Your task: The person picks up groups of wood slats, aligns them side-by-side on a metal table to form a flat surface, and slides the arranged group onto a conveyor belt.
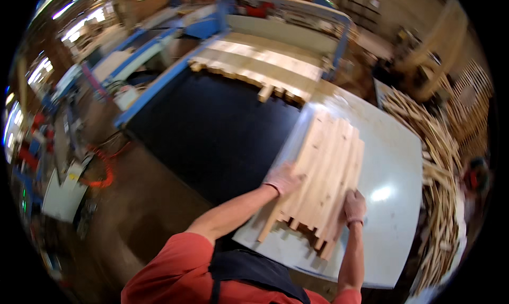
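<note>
Workshop space with a brown floor (pixel 154 198) lies all around a pale grey table (pixel 392 161), and on this table rests a bundle of light wooden slats (pixel 326 169). The slats lie side by side, flat on the tabletop, near its left edge, with their near ends uneven and pointing toward the person. The left hand (pixel 283 179), in a light work glove, is pressed flat with spread fingers on the left side of the bundle, not closed around anything. The right hand (pixel 354 206), also gloved, grips the right near edge of the bundle, its fingers curled against the slat ends. Left of the table a wide black belt surface (pixel 212 129) runs away from the person. At the far end of the table, more pale boards (pixel 260 65) lie in rows inside a blue machine frame (pixel 159 84). Right of the table, a big heap of thin wood strips (pixel 440 161) lies. An orange cable (pixel 103 169) lies on the floor, far left of the table.
</note>
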Tool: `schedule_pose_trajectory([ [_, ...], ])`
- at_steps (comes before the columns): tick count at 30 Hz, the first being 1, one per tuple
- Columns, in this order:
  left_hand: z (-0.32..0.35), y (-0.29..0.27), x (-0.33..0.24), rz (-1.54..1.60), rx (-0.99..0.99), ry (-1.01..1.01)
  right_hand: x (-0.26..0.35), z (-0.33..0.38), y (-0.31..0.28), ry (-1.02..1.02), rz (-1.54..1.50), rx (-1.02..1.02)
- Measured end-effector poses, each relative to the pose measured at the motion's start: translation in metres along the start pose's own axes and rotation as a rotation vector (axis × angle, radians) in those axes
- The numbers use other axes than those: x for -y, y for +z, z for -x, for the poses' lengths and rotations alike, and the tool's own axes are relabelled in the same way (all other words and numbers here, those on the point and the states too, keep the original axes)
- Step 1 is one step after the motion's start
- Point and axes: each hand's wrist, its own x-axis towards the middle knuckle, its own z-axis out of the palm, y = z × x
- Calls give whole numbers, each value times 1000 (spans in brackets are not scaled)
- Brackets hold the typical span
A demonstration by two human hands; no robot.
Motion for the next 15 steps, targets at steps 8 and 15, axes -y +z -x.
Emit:
schedule_pose_trajectory([
  [8,2,-19,-5,36,-72,170,17,20,-12,45,-88,14],
  [15,15,-37,13,387,156,240,-67,113,9,136,-644,-179],
])
